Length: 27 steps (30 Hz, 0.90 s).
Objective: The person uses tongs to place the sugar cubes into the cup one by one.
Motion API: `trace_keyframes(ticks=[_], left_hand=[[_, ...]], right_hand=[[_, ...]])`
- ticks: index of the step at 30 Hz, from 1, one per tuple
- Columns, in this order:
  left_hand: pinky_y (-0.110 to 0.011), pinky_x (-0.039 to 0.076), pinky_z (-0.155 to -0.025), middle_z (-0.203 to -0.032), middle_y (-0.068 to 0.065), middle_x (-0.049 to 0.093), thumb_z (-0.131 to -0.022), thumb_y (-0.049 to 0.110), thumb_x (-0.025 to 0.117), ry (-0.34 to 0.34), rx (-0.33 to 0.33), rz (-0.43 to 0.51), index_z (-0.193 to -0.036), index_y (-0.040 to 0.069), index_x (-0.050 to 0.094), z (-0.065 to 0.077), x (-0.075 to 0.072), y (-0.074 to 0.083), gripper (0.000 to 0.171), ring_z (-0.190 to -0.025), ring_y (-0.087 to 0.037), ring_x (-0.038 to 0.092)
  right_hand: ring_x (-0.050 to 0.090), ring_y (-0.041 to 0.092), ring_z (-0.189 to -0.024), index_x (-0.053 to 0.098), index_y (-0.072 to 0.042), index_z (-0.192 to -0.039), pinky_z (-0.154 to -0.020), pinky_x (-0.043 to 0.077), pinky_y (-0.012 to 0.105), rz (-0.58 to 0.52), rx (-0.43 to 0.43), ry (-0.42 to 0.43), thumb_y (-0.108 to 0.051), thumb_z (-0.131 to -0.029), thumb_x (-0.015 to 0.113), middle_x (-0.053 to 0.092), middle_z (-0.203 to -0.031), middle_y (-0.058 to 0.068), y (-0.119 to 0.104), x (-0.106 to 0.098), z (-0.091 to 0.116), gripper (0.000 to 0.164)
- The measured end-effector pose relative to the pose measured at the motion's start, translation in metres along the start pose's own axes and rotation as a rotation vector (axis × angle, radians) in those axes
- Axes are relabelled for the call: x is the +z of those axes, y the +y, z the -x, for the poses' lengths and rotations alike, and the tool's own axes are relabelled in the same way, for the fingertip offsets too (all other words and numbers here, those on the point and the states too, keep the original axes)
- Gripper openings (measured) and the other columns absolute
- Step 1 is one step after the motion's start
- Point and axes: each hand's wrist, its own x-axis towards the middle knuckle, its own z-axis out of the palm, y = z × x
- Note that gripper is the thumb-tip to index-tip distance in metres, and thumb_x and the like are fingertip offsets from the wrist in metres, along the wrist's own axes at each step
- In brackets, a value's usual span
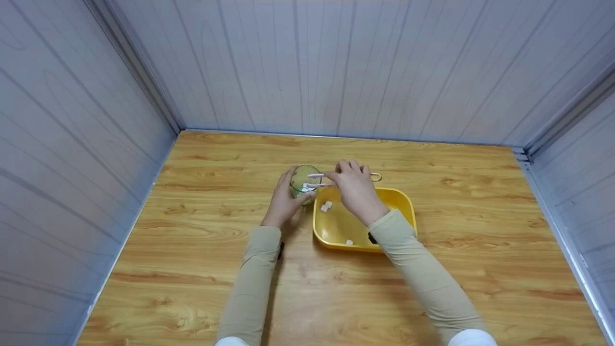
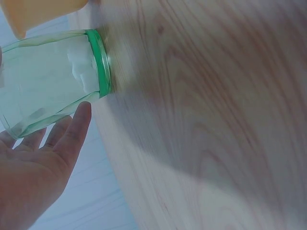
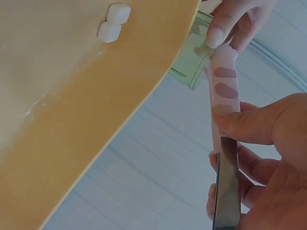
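Observation:
My left hand [image 1: 282, 202] holds a clear green glass [image 2: 43, 72] upright on the table, thumb on one side and fingers on the other. White cubes [image 2: 81, 64] lie at its bottom, beside the green base ring. In my right hand [image 1: 356, 194] is a pair of tongs [image 3: 227, 177] with metal arms and pink, spotted ends, pinched between thumb and fingers. The two pink tips are spread apart over the mouth of the glass in the head view. Just right of the glass, below my right hand, stands a yellow basin [image 1: 336, 231].
Two white cubes [image 3: 114, 23] lie together in the basin near its left side, and another cube [image 1: 350, 242] sits by its front edge. Light panelled walls [image 1: 317, 67] enclose the wooden table [image 1: 202, 269] at the back and both sides.

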Motion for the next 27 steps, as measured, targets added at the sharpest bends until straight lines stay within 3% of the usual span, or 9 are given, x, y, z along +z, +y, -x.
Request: trace_keyframes(ticks=[11,20,27], left_hand=[[-0.040,0.031,-0.109,-0.145,-0.015,0.038,-0.082,0.027,0.077,0.000,0.012,0.030,-0.150,0.011,0.029,0.001,-0.001,0.001,0.085,-0.130,-0.032,0.039],[-0.042,0.030,-0.109,-0.145,-0.014,0.039,-0.082,0.029,0.076,0.001,0.013,0.018,-0.150,0.013,0.030,0.001,-0.002,0.001,0.084,-0.130,-0.034,0.038],[-0.041,0.032,-0.108,-0.145,-0.012,0.038,-0.083,0.032,0.075,-0.007,-0.004,0.000,-0.150,0.014,0.029,0.001,-0.001,0.001,0.084,-0.131,-0.031,0.037]], right_hand=[[0.043,0.030,-0.112,0.055,-0.018,-0.134,-0.085,0.038,0.049,0.001,0.012,-0.032,0.001,-0.090,0.063,0.052,-0.124,0.009,0.006,0.001,0.003,0.049],[0.045,0.032,-0.106,0.051,-0.016,-0.132,-0.083,0.040,0.050,0.033,-0.036,0.036,0.007,-0.089,0.060,0.050,-0.119,0.011,0.016,-0.003,0.015,0.050],[0.046,0.033,-0.098,0.052,-0.018,-0.126,-0.079,0.040,0.049,0.079,-0.084,0.070,0.015,-0.083,0.062,0.050,-0.111,0.010,0.026,-0.008,0.030,0.055]])
